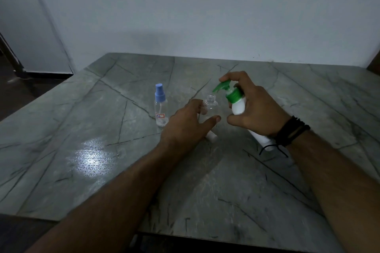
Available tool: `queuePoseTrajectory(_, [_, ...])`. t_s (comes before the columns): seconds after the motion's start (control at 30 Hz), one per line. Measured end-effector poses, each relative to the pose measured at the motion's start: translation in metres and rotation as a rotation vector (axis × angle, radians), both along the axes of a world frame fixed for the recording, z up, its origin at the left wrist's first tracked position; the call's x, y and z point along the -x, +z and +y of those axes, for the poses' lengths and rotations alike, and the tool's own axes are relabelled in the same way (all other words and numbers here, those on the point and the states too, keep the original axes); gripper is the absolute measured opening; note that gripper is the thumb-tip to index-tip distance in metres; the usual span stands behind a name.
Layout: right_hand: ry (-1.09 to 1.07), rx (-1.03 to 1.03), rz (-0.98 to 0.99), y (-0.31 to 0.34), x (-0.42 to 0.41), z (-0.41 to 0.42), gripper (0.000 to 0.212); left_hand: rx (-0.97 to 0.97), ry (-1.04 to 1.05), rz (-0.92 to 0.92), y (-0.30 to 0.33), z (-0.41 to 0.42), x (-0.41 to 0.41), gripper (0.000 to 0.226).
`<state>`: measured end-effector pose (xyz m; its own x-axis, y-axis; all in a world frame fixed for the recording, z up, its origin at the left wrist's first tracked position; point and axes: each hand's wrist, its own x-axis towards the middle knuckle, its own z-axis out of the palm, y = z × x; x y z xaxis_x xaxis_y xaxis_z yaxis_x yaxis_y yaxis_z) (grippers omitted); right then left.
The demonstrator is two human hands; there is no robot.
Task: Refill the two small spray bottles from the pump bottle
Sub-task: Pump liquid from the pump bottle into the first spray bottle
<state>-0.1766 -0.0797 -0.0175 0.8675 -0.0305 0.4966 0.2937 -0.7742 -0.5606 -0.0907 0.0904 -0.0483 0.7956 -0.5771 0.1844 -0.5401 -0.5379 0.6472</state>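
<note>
My right hand grips a white pump bottle with a green pump head, tilted to the left. Its index finger rests on the pump top, and the nozzle points at the open neck of a clear small bottle. My left hand is wrapped around that uncapped bottle, which stands upright on the table. A second clear spray bottle with a blue spray cap and a small label stands upright to the left, untouched. A white cap lies on the table under my left hand, partly hidden.
The grey-green marble table has a bright light glare at left. A white wall stands behind it. The left table edge drops to a dark floor. A black corded bracelet is on my right wrist.
</note>
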Motion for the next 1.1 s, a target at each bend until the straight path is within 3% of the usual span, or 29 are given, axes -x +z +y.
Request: queuePoseTrajectory(1.1, [-0.004,0.006,-0.005,0.0010,0.0010,0.0002,0.079,-0.004,-0.005,0.015,-0.0003,-0.0002,-0.0007,0.049])
